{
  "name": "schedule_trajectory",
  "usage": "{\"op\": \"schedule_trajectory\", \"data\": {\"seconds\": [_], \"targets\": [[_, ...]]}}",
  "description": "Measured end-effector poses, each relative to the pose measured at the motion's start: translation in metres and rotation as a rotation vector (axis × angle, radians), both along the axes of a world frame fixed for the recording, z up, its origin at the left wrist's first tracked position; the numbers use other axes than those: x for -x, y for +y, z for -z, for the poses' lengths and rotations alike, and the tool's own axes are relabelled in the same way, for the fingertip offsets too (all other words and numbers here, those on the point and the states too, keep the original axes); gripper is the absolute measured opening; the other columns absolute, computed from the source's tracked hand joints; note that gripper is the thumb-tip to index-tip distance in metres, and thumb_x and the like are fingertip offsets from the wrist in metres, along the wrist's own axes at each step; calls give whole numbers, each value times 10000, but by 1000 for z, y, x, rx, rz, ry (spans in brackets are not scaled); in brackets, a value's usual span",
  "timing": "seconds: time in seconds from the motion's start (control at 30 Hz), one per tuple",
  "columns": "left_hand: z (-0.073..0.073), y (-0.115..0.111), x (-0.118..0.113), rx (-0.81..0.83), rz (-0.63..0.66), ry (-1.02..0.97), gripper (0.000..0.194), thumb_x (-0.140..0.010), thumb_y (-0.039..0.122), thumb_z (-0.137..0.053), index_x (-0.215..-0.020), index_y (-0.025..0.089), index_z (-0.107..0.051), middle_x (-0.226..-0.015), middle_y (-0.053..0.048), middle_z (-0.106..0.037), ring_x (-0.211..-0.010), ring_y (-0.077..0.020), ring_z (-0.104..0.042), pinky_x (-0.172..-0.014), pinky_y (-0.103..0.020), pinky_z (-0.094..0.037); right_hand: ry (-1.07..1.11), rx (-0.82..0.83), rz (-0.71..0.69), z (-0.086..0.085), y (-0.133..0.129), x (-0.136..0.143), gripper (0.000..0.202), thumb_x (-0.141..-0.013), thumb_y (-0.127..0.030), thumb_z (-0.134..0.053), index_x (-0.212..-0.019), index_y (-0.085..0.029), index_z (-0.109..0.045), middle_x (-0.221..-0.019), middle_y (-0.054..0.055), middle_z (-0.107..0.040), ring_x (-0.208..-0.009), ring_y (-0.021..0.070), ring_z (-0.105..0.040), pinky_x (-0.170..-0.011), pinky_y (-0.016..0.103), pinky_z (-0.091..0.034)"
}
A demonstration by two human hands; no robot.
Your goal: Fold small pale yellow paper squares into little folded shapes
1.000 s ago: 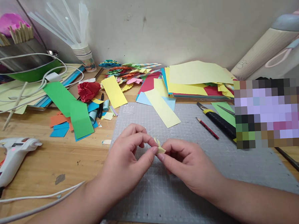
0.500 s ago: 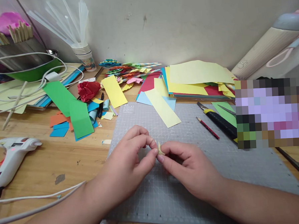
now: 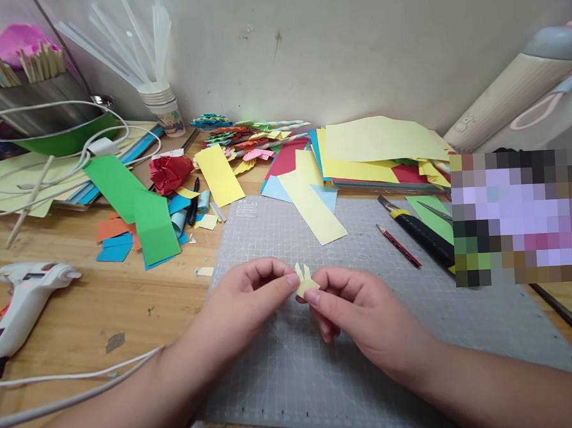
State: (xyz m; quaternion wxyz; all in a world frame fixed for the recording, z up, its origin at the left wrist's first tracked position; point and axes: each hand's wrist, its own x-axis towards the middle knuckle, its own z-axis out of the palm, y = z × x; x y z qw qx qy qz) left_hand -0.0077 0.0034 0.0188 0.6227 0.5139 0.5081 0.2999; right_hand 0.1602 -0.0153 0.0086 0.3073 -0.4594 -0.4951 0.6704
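Beyond the far left corner of the cutting mat (image 3: 286, 393), clear straws (image 3: 161, 48) are held in a stack of paper cups (image 3: 165, 112), with several of them tilted out to the left. Farther left of the mat, a metal pot (image 3: 35, 109) is filled with wooden sticks (image 3: 45, 64) packed tip-up, and its base is ringed by a green bowl (image 3: 55, 144); what else is contained there is partly hidden. A white cable (image 3: 140, 126) is looped in front of both.

Above the near half of the mat, a small folded piece of pale yellow paper (image 3: 307, 285) is held between the two hands, its two narrow points directed upward. Its left edge is pinched by the left hand (image 3: 252, 292), whose thumb and forefinger are brought together, with the other fingers mostly hidden. Its lower right part is gripped by the right hand (image 3: 353, 306): the thumb is laid across the front, the forefinger is bent behind, and the remaining fingers are loosely curled underneath. Both wrists are angled inward over the mat.

On the mat's far half, a pale yellow strip (image 3: 312, 206) is laid across its far edge, and a pencil (image 3: 399, 246) and a knife (image 3: 418, 229) are placed toward its right side. Left of the mat, a glue gun (image 3: 36, 300) is laid on the table (image 3: 152, 310).
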Motion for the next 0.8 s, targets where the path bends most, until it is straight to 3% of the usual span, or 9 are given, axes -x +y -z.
{"op": "schedule_trajectory", "data": {"seconds": [0.3, 0.43, 0.57, 0.8], "targets": [[0, -2, -1, -79, -6, -61, 142, -759, 276, -613, -674, 179, -553, -660, 27, -555, -614, -112, -508, -604, -258, -424, 16, -42, -23, 2, 0, 0, 259, -859, -356, -563, -672, -192, -489, -561, -42, -498, -526, 102, -452, -527, 245, -372], [-1, -5, -2, -307, -89, 92, 71, -746, 207, -628, -783, 194, -569, -719, 25, -524, -640, -120, -492, -572, -251, -409, -68, -135, -1, 2, -1, 0, 263, -867, -305, -534, -636, -197, -471, -548, -45, -464, -525, 104, -405, -505, 247, -321], [-5, -7, -1, -549, -7, 244, 76, -769, 145, -601, -741, 193, -653, -822, -7, -538, -653, -112, -483, -570, -251, -395, -107, -240, 6, 2, -3, 0, 215, -864, -241, -514, -655, -199, -488, -571, -50, -440, -540, 105, -387, -506, 247, -309], [-5, -8, 0, -609, 17, 291, 98, -779, 122, -624, -758, 202, -676, -824, -8, -532, -706, -128, -483, -591, -254, -395, -174, -366, 22, 4, -4, -1, 185, -854, -192, -503, -669, -203, -494, -604, -47, -414, -569, 109, -383, -520, 242, -323]]}}
